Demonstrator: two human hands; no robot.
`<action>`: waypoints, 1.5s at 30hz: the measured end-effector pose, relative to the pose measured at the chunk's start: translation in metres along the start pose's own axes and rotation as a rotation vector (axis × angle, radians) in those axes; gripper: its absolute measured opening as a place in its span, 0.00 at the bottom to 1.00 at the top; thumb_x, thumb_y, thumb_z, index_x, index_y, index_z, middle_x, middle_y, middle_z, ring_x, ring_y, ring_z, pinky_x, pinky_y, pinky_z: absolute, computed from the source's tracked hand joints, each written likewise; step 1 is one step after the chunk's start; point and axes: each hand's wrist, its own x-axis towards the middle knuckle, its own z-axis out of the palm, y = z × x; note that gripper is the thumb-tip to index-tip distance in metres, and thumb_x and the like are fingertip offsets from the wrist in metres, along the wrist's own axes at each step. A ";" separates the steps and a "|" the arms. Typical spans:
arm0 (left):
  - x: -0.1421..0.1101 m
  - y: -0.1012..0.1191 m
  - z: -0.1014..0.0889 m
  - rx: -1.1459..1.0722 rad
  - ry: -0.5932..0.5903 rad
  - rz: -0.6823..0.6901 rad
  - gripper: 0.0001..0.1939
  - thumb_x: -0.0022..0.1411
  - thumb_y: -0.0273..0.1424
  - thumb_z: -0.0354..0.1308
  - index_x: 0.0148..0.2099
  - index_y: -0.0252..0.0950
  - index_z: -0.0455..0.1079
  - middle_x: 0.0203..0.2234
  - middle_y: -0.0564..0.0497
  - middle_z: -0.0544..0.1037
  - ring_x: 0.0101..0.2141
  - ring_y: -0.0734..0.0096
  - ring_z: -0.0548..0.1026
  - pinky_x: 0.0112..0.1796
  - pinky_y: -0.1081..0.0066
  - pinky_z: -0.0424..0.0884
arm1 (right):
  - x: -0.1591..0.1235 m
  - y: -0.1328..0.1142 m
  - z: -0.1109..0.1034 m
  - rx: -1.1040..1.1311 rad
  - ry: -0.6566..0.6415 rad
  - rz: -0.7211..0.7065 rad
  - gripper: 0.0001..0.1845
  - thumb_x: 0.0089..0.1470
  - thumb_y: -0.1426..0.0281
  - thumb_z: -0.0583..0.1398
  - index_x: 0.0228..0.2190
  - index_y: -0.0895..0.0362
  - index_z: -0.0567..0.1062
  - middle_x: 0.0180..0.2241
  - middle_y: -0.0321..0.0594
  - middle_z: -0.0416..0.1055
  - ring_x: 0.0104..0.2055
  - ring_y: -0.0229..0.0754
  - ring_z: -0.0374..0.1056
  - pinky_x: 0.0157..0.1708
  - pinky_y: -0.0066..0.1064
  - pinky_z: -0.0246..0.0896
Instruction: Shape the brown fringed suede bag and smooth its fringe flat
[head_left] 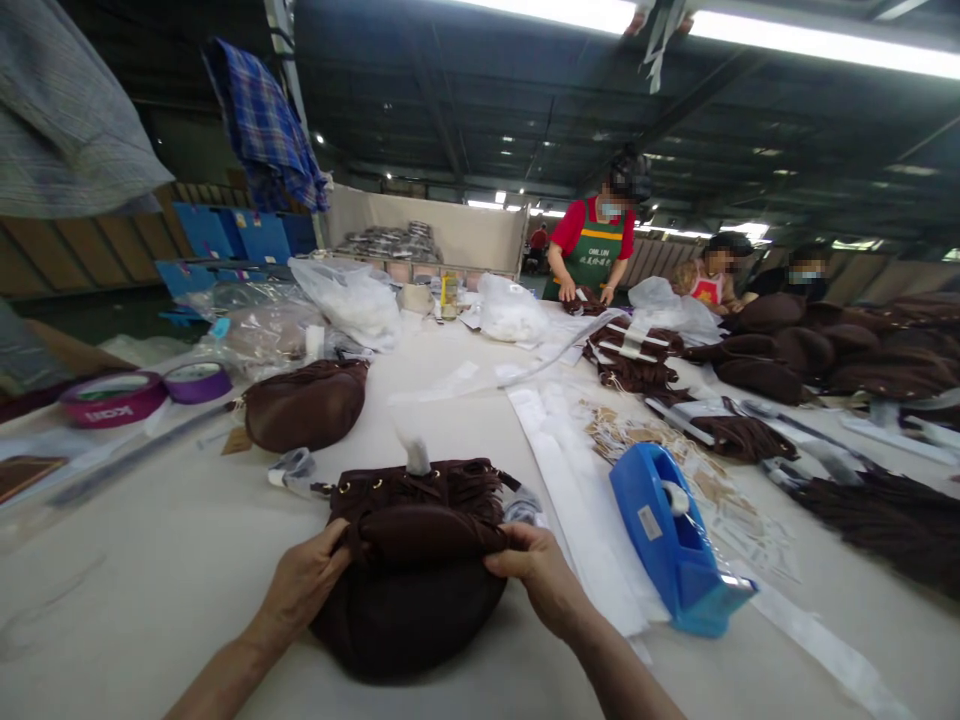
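At the near edge of the bench (187, 600), left hand (309, 578) grasping one side of a dark brown bag (412, 620), thumb and fingers pinched on the material below its gold eyelets. Right hand (541, 575) grips the opposite side at about the same level. Bag lies between the two, rounded end toward the wearer, a fold of material bulging across its middle; fringe (480, 485) along the far edge. Clear wrapping (296, 470) already sits around the fitting on the left, and similar wrapping (523, 505) shows by the right; a pale tuft (417, 457) stands up at the far edge. Progress, as judged: part-way; fittings covered, body of the bag bare and in handling. Just beyond to the left, a second brown bag (307, 405), untouched, also without an outer cover. Right of the held bag, white strips (577, 510), then a blue tape dispenser (667, 540), neither in use; loose tags (697, 470) scattered past them. Far left, two purple tape rolls (196, 383). Far right, a heap of brown bags (832, 350), suggesting plenty left. Across the bench, a co-worker in a green apron (592, 255) handles another brown piece (583, 300).
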 end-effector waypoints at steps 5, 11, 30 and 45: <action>-0.010 -0.003 -0.006 -0.014 0.002 0.012 0.16 0.51 0.45 0.44 0.29 0.40 0.65 0.23 0.55 0.71 0.27 0.69 0.71 0.30 0.73 0.67 | -0.002 0.001 -0.007 0.268 -0.121 0.071 0.16 0.26 0.75 0.68 0.26 0.59 0.76 0.25 0.35 0.72 0.28 0.36 0.64 0.31 0.27 0.55; -0.053 -0.010 -0.013 -0.055 0.242 -0.150 0.22 0.43 0.47 0.57 0.38 0.39 0.69 0.36 0.48 0.72 0.39 0.58 0.72 0.42 0.60 0.70 | -0.001 0.013 0.000 0.329 -0.028 0.030 0.21 0.20 0.71 0.72 0.21 0.58 0.71 0.21 0.32 0.70 0.24 0.34 0.62 0.26 0.26 0.54; -0.023 0.092 0.014 0.641 0.167 0.781 0.09 0.52 0.23 0.58 0.38 0.35 0.68 0.31 0.50 0.73 0.35 0.62 0.69 0.35 0.65 0.64 | -0.020 0.035 0.029 -0.001 0.018 -0.236 0.20 0.36 0.64 0.67 0.32 0.55 0.66 0.27 0.31 0.64 0.29 0.36 0.58 0.29 0.27 0.53; -0.011 0.103 0.010 0.596 -0.054 0.406 0.17 0.56 0.45 0.56 0.24 0.38 0.64 0.22 0.53 0.69 0.28 0.66 0.69 0.29 0.68 0.58 | -0.021 0.033 0.016 0.107 0.090 -0.143 0.16 0.45 0.57 0.62 0.31 0.56 0.71 0.28 0.38 0.71 0.31 0.41 0.67 0.32 0.31 0.60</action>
